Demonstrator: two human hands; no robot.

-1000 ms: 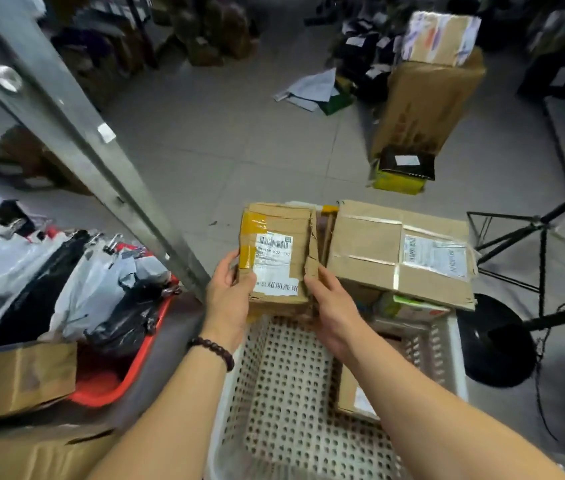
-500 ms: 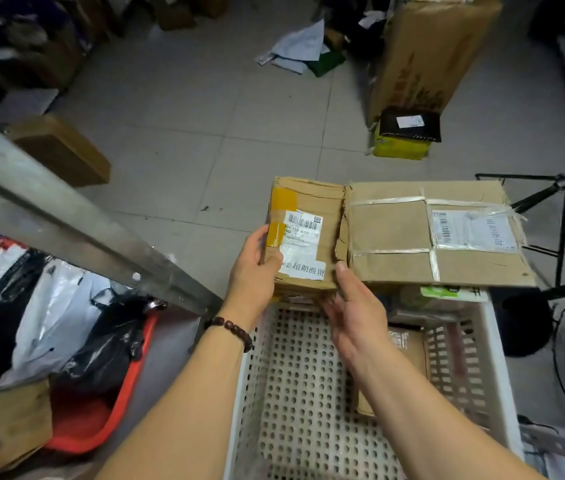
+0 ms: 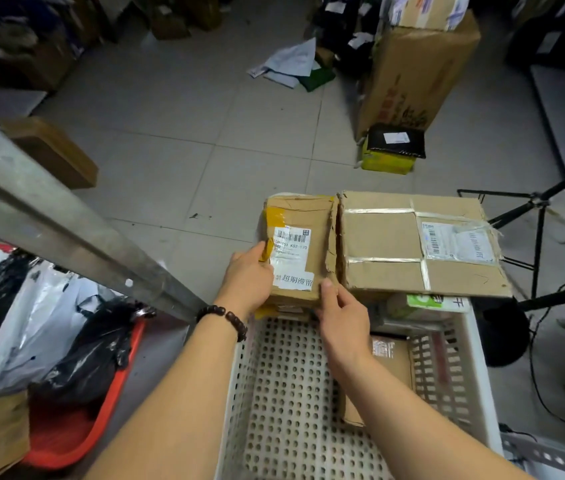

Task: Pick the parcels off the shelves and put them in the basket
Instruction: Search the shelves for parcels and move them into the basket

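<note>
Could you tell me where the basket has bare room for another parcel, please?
The near-left floor of the basket is bare, between its left wall and the brown box. The far end is crowded: the left hand and right hand hold a small parcel beside the large taped box.

Both forearms reach forward; left hand (image 3: pixel 248 275) and right hand (image 3: pixel 341 317) grip a small brown cardboard parcel (image 3: pixel 296 244), thumbs on top.

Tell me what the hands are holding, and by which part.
Both hold the smaller cardboard parcel: the left hand grips its left edge, thumb on the top face, and the right hand pinches its near right corner.
</note>
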